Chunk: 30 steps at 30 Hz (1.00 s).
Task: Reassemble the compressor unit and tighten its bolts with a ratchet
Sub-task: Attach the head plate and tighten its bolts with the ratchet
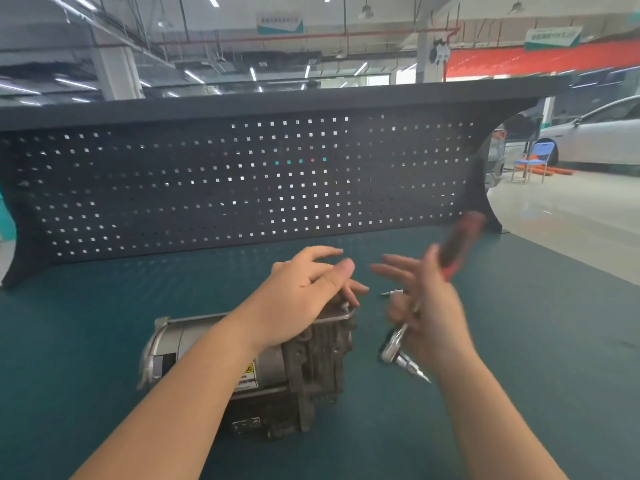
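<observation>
Right hand (427, 308) and the ratchet (446, 292) it's holding are motion-smeared, grip's anyone's guess. Left hand (304, 296) covers the compressor (277, 372) top toward 12 o'clock. Small part (393, 292) on the bench is too tiny to ID.

My table (104, 341) has green matting, black pegboard (207, 188) at far edge; white car (602, 133), blue chair (535, 157) far right, strip lights overhead.

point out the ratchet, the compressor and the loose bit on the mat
ratchet (398, 344): head view, on its metal head below the right hand
compressor (311, 368): head view, on its dark cast end housing
loose bit (393, 292): head view, on its metal shaft
</observation>
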Each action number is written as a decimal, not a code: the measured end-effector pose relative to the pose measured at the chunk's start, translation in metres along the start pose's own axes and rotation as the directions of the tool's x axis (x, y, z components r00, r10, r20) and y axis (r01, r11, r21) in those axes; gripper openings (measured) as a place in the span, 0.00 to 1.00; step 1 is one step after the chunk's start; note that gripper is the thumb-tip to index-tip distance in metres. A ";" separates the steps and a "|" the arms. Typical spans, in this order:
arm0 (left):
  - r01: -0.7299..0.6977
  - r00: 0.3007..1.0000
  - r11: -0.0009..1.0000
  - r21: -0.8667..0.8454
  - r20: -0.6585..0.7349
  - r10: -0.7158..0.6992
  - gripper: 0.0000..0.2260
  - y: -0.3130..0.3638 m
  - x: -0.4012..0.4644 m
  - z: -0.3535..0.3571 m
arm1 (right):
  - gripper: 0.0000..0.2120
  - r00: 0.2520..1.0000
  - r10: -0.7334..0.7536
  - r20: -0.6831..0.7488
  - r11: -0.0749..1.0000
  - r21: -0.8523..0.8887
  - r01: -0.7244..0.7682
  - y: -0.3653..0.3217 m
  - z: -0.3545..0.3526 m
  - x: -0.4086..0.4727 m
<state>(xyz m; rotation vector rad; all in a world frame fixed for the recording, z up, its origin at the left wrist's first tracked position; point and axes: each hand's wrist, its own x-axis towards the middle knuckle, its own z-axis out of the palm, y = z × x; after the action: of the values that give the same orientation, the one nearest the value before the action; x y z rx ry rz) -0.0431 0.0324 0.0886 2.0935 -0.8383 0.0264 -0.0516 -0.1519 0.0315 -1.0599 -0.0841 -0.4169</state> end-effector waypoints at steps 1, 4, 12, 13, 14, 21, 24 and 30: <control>0.013 1.000 0.996 -0.089 0.021 -0.011 0.27 0.000 0.000 0.000 | 0.22 0.993 -0.033 -0.116 0.983 0.177 0.054 -0.014 -0.001 0.001; 0.013 1.000 0.962 -0.274 0.016 -0.009 0.26 -0.003 -0.002 0.003 | 0.27 0.968 -0.069 -0.241 0.783 0.588 0.202 -0.058 0.010 -0.002; -0.025 1.000 0.872 -0.488 -0.018 0.019 0.17 -0.010 -0.005 0.003 | 0.25 0.975 -0.026 -0.220 0.580 0.791 0.194 -0.066 0.077 -0.011; -0.029 1.000 0.861 -0.508 -0.017 0.024 0.17 -0.010 -0.006 0.002 | 0.24 0.976 -0.017 -0.217 0.590 0.786 0.185 -0.063 0.079 -0.011; -0.037 0.999 0.856 -0.516 -0.012 0.036 0.18 -0.010 -0.006 0.002 | 0.24 0.977 -0.012 -0.215 0.592 0.786 0.180 -0.061 0.081 -0.012; -0.028 0.998 0.901 -0.433 0.043 0.052 0.19 -0.010 -0.005 -0.001 | 0.22 0.976 -0.080 -0.205 0.617 0.759 0.210 -0.057 0.090 -0.008; -0.017 0.998 0.915 -0.402 0.045 0.038 0.18 -0.010 -0.005 0.000 | 0.22 0.972 -0.098 -0.215 0.641 0.733 0.227 -0.058 0.094 -0.008; -0.035 0.999 0.924 -0.380 0.006 0.041 0.10 -0.009 -0.006 0.000 | 0.21 0.959 -0.133 -0.249 0.689 0.672 0.270 -0.054 0.095 -0.011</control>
<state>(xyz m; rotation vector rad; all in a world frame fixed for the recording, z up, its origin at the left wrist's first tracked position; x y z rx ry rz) -0.0431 0.0389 0.0804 1.7137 -0.8194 -0.1212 -0.0694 -0.0895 0.1207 -0.2407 -0.1837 -0.6195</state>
